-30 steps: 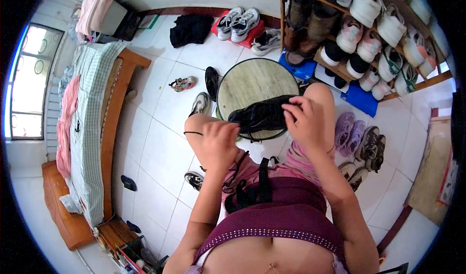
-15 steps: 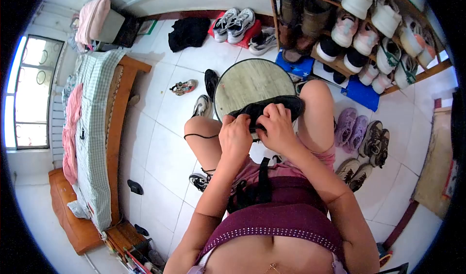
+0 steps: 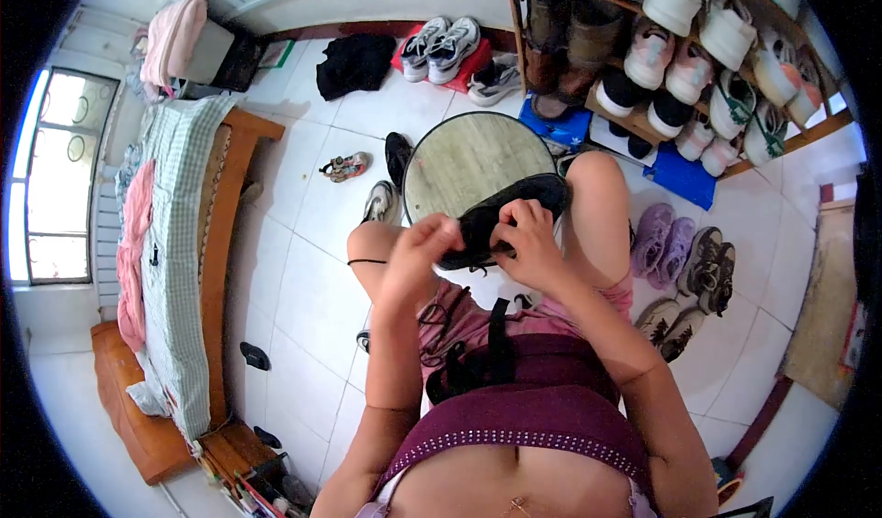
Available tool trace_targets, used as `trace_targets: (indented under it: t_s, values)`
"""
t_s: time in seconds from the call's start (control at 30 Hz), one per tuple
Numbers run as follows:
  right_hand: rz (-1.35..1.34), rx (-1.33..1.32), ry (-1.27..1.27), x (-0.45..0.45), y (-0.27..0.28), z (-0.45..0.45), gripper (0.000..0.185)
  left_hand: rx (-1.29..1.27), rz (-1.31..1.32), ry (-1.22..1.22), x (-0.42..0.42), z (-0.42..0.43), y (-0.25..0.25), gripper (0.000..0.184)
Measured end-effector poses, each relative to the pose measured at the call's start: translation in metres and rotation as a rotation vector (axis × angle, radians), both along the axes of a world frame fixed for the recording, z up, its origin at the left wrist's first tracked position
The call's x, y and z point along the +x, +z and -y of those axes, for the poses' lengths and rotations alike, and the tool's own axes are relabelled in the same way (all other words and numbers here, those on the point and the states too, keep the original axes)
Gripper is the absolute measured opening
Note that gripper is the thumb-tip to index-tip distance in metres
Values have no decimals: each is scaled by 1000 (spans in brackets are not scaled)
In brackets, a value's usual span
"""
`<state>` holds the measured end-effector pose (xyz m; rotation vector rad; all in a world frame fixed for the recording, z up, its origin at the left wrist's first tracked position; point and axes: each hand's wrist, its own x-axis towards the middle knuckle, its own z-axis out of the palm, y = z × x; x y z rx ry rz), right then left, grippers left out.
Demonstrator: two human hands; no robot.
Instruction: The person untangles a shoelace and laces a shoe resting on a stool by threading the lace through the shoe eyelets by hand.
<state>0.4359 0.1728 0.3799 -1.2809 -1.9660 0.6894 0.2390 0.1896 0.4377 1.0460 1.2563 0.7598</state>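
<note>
A black shoe (image 3: pixel 478 234) lies slantwise over the near edge of a round wood-topped stool (image 3: pixel 473 164) between my knees. My right hand (image 3: pixel 530 244) grips the shoe's near side, fingers curled over its opening. At the shoe's left end, my left hand (image 3: pixel 424 250) is closed in a pinch and slightly blurred; what its fingers hold is hidden. A thin black lace (image 3: pixel 443 309) hangs in loops over my pink shorts below the left hand. Black straps (image 3: pixel 497 339) lie across my lap.
A wooden shoe rack (image 3: pixel 634 114) full of shoes stands at upper right. Purple shoes (image 3: pixel 663 242) and dark sneakers (image 3: pixel 706 275) sit on the tiles at right. At left is a bed (image 3: pixel 184 242) with a checked cover. A small sandal (image 3: pixel 345 166) lies left of the stool.
My left hand has shifted left, away from my right hand, uncovering more of the shoe. The lace now hangs in loops over my shorts. The right hand stays nearly in place.
</note>
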Motion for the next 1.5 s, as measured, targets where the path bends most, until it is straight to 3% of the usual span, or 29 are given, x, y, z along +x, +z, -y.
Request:
trace_targets:
  t_s: [0.07, 0.13, 0.2, 0.3, 0.4, 0.47, 0.53, 0.6, 0.67, 0.8, 0.9, 0.97, 1.03, 1.07, 1.13, 1.33, 1.4, 1.5]
  values:
    - [2, 63, 49, 3, 2, 0, 17, 118, 447, 6, -34, -11, 11, 28]
    - [32, 92, 77, 3, 2, 1, 17, 169, 761, 191, -52, -28, 35, 27]
    - [64, 122, 101, 4, 2, 1, 17, 217, 880, 399, -70, -47, 50, 25]
    - [118, 159, 160, 2, 3, 4, 18, 323, -151, 553, -106, -72, 2, 30]
    - [51, 51, 174, -2, 9, 10, 19, 251, -1397, 218, -90, -54, -22, 31]
    - [-9, -1, 137, -5, 11, 13, 20, 419, -1222, 373, -74, -37, -39, 33]
    - [-16, -46, 138, -7, 7, 14, 23, 475, -1099, 293, -33, -13, -8, 39]
    - [-50, -105, 107, -10, 3, 12, 28, 576, -963, -75, -13, 12, 12, 36]
    - [-44, -80, 103, -12, 8, 10, 26, 744, -701, -187, 1, 24, -2, 41]
    - [-103, -17, 101, -9, 21, 6, 17, 775, -848, -218, 11, 30, -22, 43]
    - [-446, -258, 21, 19, 40, 8, 16, 818, -897, -217, 9, 25, -28, 43]
    - [-663, -225, -222, 48, 52, 7, 15, 877, -916, -203, 7, 21, -29, 42]
    - [-1119, -195, -487, 90, 51, 2, 21, 938, -935, -192, 5, 19, -31, 40]
    - [-1097, -27, -381, 123, 51, 1, 28, 970, -934, -180, 4, 19, -32, 38]
    - [-1293, -43, -414, 169, 60, 5, 38, 1002, -933, -167, 2, 18, -37, 36]
    - [-1377, 94, -553, 238, 52, 31, 44, 996, -893, -85, 8, 17, -42, 33]
    - [-1391, 133, -618, 247, 46, 35, 45, 758, -785, 201, 16, 29, -37, 24]
    - [-1392, 125, -534, 253, 37, 38, 46, 720, -856, 176, 13, 47, -34, 18]
